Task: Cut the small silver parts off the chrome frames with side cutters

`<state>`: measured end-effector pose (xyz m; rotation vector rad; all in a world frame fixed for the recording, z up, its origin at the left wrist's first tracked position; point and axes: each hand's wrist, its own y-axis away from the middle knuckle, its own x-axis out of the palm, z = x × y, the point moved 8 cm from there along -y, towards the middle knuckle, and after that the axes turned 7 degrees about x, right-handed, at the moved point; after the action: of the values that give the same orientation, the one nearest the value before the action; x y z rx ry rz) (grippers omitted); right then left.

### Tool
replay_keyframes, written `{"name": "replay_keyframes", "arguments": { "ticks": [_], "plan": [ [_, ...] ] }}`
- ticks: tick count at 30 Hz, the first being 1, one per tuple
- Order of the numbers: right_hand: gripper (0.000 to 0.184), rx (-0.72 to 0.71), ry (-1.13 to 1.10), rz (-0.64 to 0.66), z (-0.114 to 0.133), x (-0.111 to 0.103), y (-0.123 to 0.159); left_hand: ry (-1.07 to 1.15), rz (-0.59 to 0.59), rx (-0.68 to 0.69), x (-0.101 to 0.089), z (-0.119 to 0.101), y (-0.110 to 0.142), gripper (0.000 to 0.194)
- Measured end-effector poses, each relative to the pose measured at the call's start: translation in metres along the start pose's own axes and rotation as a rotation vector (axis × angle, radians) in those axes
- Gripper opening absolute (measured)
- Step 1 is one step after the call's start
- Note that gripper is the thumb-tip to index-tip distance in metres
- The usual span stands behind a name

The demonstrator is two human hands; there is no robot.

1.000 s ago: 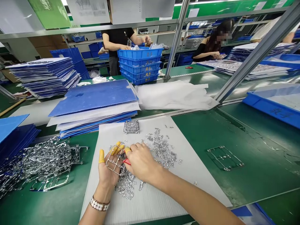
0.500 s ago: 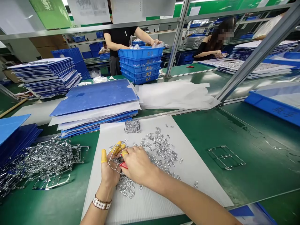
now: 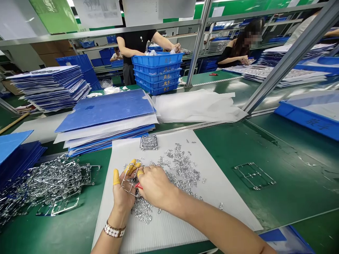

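while the left hand (image 3: pixel 122 197) grasps a metal frame (image 3: pixel 125 187) to steady it, the right hand (image 3: pixel 156 187) clenches red-handled snips (image 3: pixel 138 186) against it, just above scattered metal bits (image 3: pixel 141 211).

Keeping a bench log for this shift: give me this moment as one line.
left hand: holds metal frame | right hand: red-handled snips | surface: loose metal pieces on white corrugated sheet
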<state>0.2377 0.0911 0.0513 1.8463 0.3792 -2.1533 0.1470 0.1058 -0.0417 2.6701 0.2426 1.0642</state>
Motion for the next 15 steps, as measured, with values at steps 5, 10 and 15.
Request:
{"name": "replay_keyframes", "arguments": {
  "ticks": [5, 10, 15],
  "plan": [
    [0.032, 0.053, 0.006, 0.020, -0.019, 0.004, 0.011, 0.130, 0.021, -0.049, 0.000, -0.001, -0.003, 0.067],
    [0.030, 0.062, 0.002, 0.075, -0.023, 0.019, 0.020, 0.162, 0.046, -0.062, 0.000, 0.000, -0.006, 0.066],
    [0.033, 0.046, -0.004, 0.045, -0.015, 0.019, 0.019, 0.139, 0.020, -0.046, 0.000, 0.000, -0.005, 0.066]
  ]
}}
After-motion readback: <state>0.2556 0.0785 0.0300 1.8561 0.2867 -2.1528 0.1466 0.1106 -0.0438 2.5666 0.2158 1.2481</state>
